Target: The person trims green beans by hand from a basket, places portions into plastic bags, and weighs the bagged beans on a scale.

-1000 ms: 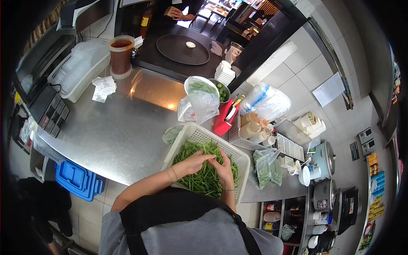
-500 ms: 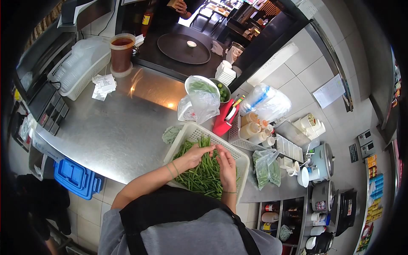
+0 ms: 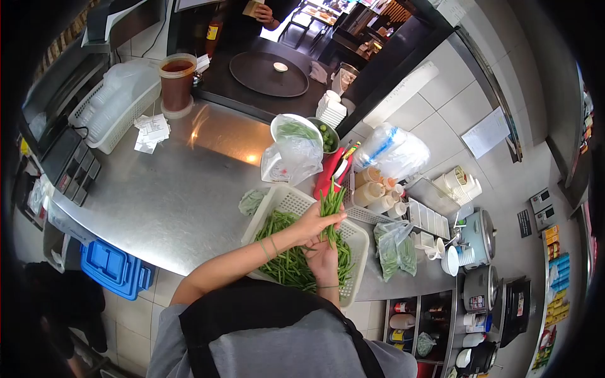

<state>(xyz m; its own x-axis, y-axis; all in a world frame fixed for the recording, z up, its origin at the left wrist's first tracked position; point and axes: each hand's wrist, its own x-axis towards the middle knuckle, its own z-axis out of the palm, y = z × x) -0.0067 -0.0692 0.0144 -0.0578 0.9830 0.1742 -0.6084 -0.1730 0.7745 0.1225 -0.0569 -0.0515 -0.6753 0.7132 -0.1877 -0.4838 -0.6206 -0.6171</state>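
Observation:
A white perforated basket [image 3: 360, 252] full of cut green beans [image 3: 287, 264] sits at the counter's front edge. Above its right half, my left hand [image 3: 315, 223] is closed around a bunch of green beans [image 3: 332, 205], which stands roughly upright and sticks out past the thumb. My right hand [image 3: 323, 257] is just below, its palm turned up and its fingers at the lower end of the bunch. Part of those fingers is hidden behind the beans and my left hand.
Behind the basket are a bagged bowl [image 3: 293, 148], a red object [image 3: 329, 173] and a crate of sauce bottles [image 3: 372, 189]. A bag of greens [image 3: 395, 249] lies right. Across the pass-through, a person's hand [image 3: 265, 14] is near a round tray [image 3: 268, 74].
My left hand has moved right and up with a bunch of beans in it, clear of the pile. My right hand has shifted down and left, under the bunch.

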